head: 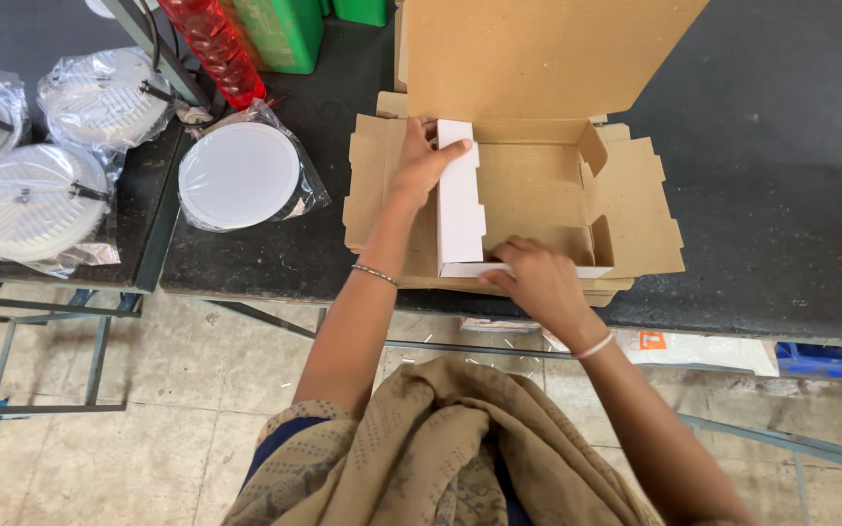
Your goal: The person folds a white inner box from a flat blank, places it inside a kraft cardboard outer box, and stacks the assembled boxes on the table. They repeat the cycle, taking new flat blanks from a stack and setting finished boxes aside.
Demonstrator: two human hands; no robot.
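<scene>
Looking down, I see the open cardboard box (538, 195) at the centre of the frame on the dark surface (782, 195), a white cardboard insert (460, 200) standing inside its left half. My left hand (421, 161) grips the insert's upper end, thumb across it. My right hand (533, 278) presses curled fingers on the insert's lower strip at the box's near edge. Left of the box lies a bagged white round disc (239, 175); more bagged discs (36, 200) sit upper left, a red bottle (214, 49) above.
</scene>
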